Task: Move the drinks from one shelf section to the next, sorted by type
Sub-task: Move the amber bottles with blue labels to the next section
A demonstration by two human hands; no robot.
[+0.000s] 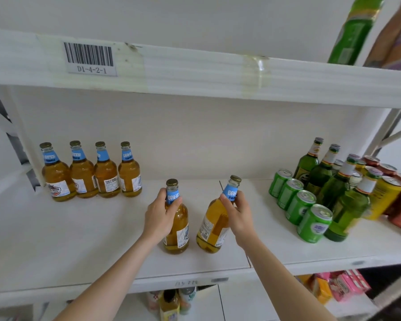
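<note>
Fingers of your left hand (159,216) and right hand (237,213) each grip a beer bottle's neck, left bottle (177,228) upright, right bottle (214,224) tilted, both right of the bottle row (90,171).

1. Illumination: bright, even and diffuse across the white shelf board (79,232); no lamp is in view and the light's origin cannot be told.
2. Shadows: faint and soft. Pale smudges lie on the board beneath the row of four amber bottles (90,170) at its rear left.
3. Glare: small highlights on the lids of the green cans (299,205) at the board's right end, and a sheen on the tape over the barcode label (90,57) on the shelf edge above the board.
4. Distortion: strong wide-angle bowing; the shelf edges above and in front of the board curve, and bottles lean outward towards both ends.
5. Sharpness: the board's centre is reasonably crisp; the green packet (354,31) above its right end is smeared, and the goods below it are soft.
</note>
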